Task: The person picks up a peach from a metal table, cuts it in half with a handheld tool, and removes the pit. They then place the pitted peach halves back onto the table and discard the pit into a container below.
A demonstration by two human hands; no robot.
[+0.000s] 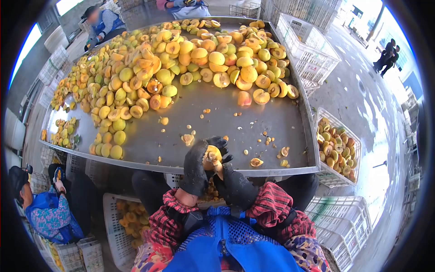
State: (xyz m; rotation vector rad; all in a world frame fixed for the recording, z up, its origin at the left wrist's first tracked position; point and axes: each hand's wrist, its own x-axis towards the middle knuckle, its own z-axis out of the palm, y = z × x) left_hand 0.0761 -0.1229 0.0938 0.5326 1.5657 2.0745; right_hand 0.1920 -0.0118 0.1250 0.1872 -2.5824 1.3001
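Both of my hands wear black gloves and meet above the near edge of the metal table (pixel 181 109). My left hand (pixel 195 168) is closed around a yellow peach (pixel 212 156), its cut or torn side partly showing. Close against the fruit, my right hand (pixel 235 182) has its fingers curled. A pale, narrow piece shows between the hands, and I cannot make out whether it is a tool or part of the fruit. Scraps of peach (pixel 256 162) and small pits lie on the metal just beyond my hands.
A large heap of halved peaches (pixel 149 68) covers the table's far and left parts. White crates stand around: one with peach halves (pixel 337 149) at right, another (pixel 113 226) below left. Co-workers sit at left (pixel 52 213) and at the far side (pixel 102 25).
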